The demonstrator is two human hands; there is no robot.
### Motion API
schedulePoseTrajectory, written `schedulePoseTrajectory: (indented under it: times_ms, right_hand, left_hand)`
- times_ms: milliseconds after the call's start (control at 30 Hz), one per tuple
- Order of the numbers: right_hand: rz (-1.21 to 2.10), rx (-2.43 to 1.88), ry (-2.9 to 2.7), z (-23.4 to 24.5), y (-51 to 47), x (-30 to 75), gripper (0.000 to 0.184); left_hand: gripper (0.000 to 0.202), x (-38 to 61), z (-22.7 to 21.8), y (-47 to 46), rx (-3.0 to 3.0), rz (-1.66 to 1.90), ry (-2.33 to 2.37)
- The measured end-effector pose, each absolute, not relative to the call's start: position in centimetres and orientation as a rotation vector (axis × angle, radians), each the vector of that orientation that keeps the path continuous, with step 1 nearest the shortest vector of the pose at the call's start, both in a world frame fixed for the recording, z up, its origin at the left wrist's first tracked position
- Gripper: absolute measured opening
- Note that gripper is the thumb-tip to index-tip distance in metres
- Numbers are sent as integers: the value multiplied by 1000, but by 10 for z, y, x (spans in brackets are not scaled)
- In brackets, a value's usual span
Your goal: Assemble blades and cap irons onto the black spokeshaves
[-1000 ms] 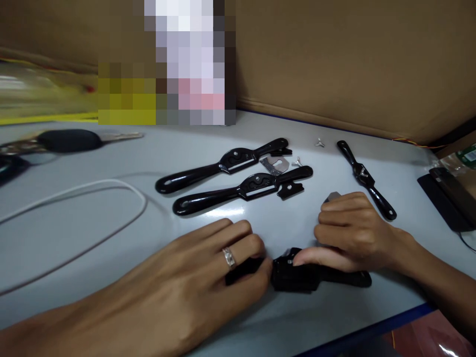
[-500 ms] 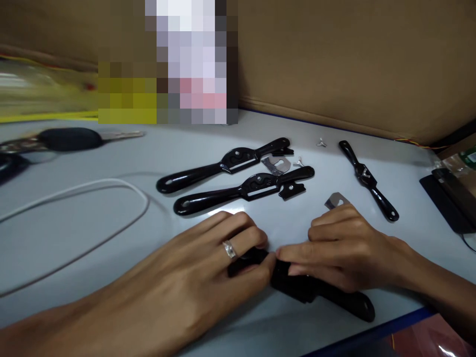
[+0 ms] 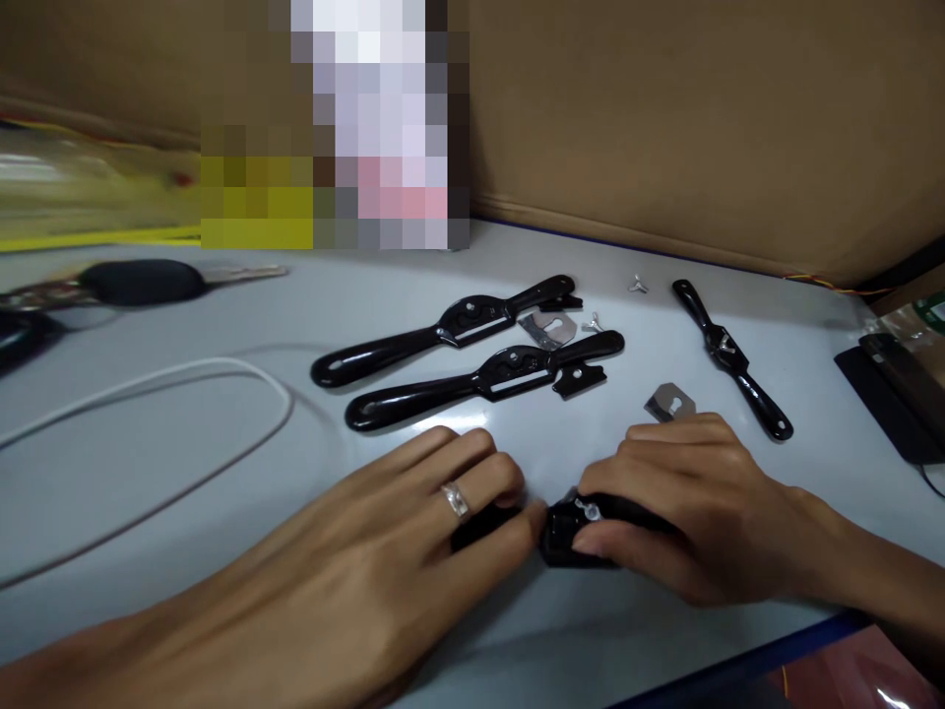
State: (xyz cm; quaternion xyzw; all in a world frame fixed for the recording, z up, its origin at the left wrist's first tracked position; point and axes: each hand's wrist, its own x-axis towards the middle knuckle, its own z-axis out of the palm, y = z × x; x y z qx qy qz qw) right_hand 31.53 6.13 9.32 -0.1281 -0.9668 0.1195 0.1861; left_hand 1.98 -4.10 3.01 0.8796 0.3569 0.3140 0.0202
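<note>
A black spokeshave (image 3: 559,535) is held low over the table between both hands. My left hand (image 3: 399,537), wearing a ring, is closed around its left handle. My right hand (image 3: 675,512) grips the other side, with thumb and fingers by the middle, where a small silvery screw (image 3: 590,510) shows. Just beyond my right hand lies a loose slotted blade (image 3: 669,402). Farther off are two spokeshave bodies (image 3: 384,358) (image 3: 413,400), a black cap plate (image 3: 580,379), another blade (image 3: 555,330) and a wing screw (image 3: 595,323). An assembled spokeshave (image 3: 727,356) lies at right.
Keys with a black fob (image 3: 140,282) and a looped white cable (image 3: 284,394) lie on the left. Another wing screw (image 3: 639,285) sits near the brown cardboard wall (image 3: 709,128). A flat black object (image 3: 882,394) is at far right. The table's blue edge (image 3: 768,650) runs along the front.
My right hand has shifted its hold on the spokeshave, baring its middle and small screw. The spokeshave's right handle has swung up under my palm. The loose blade beyond is less covered.
</note>
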Motion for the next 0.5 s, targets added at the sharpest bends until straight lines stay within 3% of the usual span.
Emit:
schedulePoseTrajectory:
  times_ms: [133,267,500]
  right_hand:
    - [266,-385,-2763,100,61,315,38]
    - [189,-419,-2838,104,60,315,31]
    - [223,-343,-2824,103,60,317,44]
  left_hand:
    - [26,14,15,-49,2710,933,1192]
    - [33,8,-7,-69,2675,897,1220]
    - [38,12,-3,-63,2670,886,1259]
